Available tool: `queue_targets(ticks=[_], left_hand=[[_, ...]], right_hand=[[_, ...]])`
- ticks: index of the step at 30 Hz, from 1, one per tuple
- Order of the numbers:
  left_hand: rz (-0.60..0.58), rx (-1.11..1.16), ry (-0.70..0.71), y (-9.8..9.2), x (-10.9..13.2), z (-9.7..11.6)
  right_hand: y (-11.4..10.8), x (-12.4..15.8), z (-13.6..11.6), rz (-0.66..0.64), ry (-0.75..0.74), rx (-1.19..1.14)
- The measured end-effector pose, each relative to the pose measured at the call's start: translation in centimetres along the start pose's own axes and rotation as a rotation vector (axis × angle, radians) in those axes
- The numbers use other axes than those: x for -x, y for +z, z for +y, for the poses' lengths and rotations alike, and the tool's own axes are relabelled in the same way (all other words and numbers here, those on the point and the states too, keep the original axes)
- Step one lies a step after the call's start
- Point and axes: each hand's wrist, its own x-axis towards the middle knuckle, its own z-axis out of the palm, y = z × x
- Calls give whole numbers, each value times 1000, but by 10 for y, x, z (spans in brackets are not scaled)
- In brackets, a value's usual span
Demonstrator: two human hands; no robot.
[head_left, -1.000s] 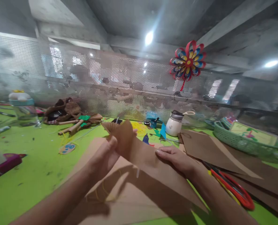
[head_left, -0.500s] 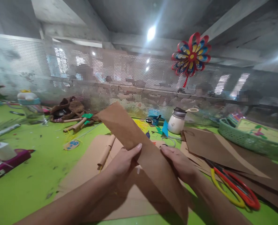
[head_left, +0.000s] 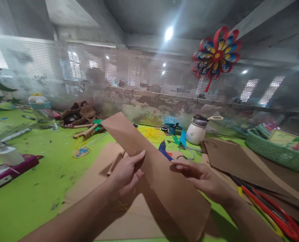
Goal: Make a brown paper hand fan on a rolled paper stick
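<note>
A long strip of brown cardboard (head_left: 149, 164) slants across the middle, its far end raised above the table and its near end toward the lower right. On its left edge, my left hand (head_left: 129, 171) is closed, thumb on top and the other fingers partly hidden. My right hand (head_left: 202, 176) lies along the opposite edge with fingers stretched out and touching the strip. Below it is a larger tan cardboard sheet (head_left: 94, 188), with a rolled paper tube (head_left: 115, 163) on it. Just beyond the strip sits a blue glue gun (head_left: 164, 150), partly covered.
Red and yellow scissors (head_left: 272, 205) lie at the right beside dark brown sheets (head_left: 230, 154) and a green basket (head_left: 277, 154). A white jar (head_left: 196, 131) and yellow shreds (head_left: 153, 133) stand at the back. At left are a purple power strip (head_left: 25, 168) and a clear bottle (head_left: 42, 114).
My right hand has loosened from its pinch, its fingers now straighter along the edge. The strip has turned slightly, showing more of its face. The view has shifted left, uncovering the glue gun.
</note>
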Motion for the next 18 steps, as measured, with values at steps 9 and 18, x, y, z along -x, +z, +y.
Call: queue_targets(ticks=[9,18], left_hand=[[9,-65,11,-2,2,2],[23,-35,90,-3,0,-3]], right_hand=[[-6,3,0,-19,14,239],[-20,4,10,56,69,323]])
